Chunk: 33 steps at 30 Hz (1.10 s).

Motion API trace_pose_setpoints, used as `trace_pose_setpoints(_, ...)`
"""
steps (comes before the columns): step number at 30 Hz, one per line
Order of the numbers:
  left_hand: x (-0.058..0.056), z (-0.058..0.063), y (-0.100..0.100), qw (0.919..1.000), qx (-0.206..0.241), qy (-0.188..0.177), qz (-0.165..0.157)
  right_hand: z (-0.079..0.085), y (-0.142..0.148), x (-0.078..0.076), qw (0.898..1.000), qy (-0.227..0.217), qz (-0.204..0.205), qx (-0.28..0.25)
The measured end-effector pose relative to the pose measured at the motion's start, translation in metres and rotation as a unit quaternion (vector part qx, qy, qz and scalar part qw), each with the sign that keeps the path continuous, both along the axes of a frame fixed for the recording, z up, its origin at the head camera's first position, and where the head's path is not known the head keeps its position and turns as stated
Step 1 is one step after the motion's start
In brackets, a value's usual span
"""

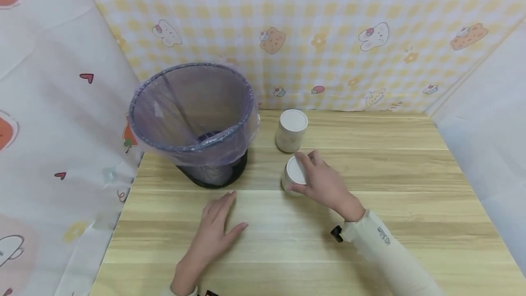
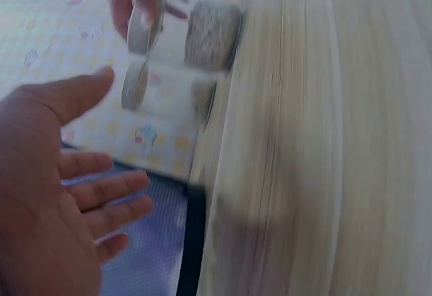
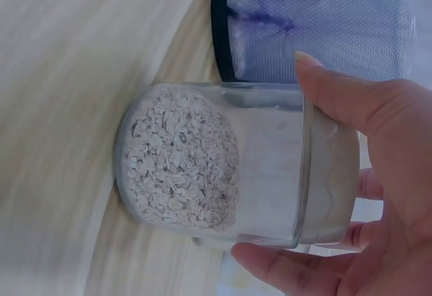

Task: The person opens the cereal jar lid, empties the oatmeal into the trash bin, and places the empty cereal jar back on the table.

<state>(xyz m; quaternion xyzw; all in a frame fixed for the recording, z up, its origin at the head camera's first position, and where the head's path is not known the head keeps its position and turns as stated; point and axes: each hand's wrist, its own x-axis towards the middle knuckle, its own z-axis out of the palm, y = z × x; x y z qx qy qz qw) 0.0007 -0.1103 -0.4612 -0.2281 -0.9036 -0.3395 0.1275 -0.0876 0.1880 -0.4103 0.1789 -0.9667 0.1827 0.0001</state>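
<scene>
My right hand (image 1: 326,188) grips a glass jar (image 3: 182,161) by its pale lid, thumb on one side and fingers on the other. Pale flakes like rolled oats fill about half of this jar, which stands upright on the wooden table. Just behind it is a second lidded jar (image 1: 291,130), its lower part filled with something greyish-brown in the left wrist view. My left hand (image 1: 211,236) is held with fingers extended and thumb spread, holding nothing. It is in front of a mesh wastebasket (image 1: 222,155) lined with a thin purple bag.
The wastebasket takes up the table's back left, its bag folded over the rim. Patterned cloth (image 1: 320,26) hangs along the table's back edge, and white printed cloth (image 1: 53,81) borders the left side. Light wood tabletop (image 1: 411,177) extends to the right of the jars.
</scene>
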Motion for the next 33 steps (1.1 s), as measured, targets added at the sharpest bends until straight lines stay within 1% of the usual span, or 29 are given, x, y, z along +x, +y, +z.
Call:
trace_pose_setpoints(4, -0.001, -0.001, 0.018, 0.9974, 0.023, -0.067, -0.01, -0.002, -0.008, 0.005, 1.0, 0.015, 0.003, 0.013)
trace_pose_setpoints(8, -0.006, -0.002, 0.031, 0.9937, 0.031, -0.106, -0.023, -0.003, -0.017, 0.011, 0.999, 0.043, 0.016, 0.021)
trace_pose_setpoints(10, -0.007, -0.003, 0.035, 0.9919, 0.031, -0.121, -0.022, -0.003, -0.021, 0.014, 0.997, 0.065, 0.025, 0.023)
trace_pose_setpoints(15, -0.007, -0.007, 0.039, 0.9866, 0.033, -0.159, -0.013, -0.013, -0.03, 0.02, 0.99, 0.124, 0.045, 0.043)
trace_pose_setpoints(18, -0.008, -0.011, 0.041, 0.9839, 0.043, -0.173, -0.017, -0.019, -0.036, 0.023, 0.985, 0.153, 0.055, 0.061)
trace_pose_setpoints(21, -0.009, -0.015, 0.046, 0.9821, 0.057, -0.179, -0.021, -0.023, -0.042, 0.025, 0.977, 0.184, 0.065, 0.082)
trace_pose_setpoints(25, -0.01, -0.017, 0.054, 0.979, 0.092, -0.18, -0.027, -0.025, -0.049, 0.029, 0.969, 0.215, 0.073, 0.1)
trace_pose_setpoints(27, -0.011, -0.019, 0.057, 0.9762, 0.111, -0.184, -0.028, -0.026, -0.053, 0.031, 0.967, 0.222, 0.072, 0.099)
trace_pose_setpoints(29, -0.012, -0.021, 0.059, 0.9738, 0.124, -0.189, -0.025, -0.026, -0.056, 0.033, 0.968, 0.225, 0.068, 0.089)
trace_pose_setpoints(33, -0.015, -0.028, 0.063, 0.9719, 0.135, -0.193, -0.001, -0.024, -0.064, 0.038, 0.967, 0.237, 0.058, 0.07)
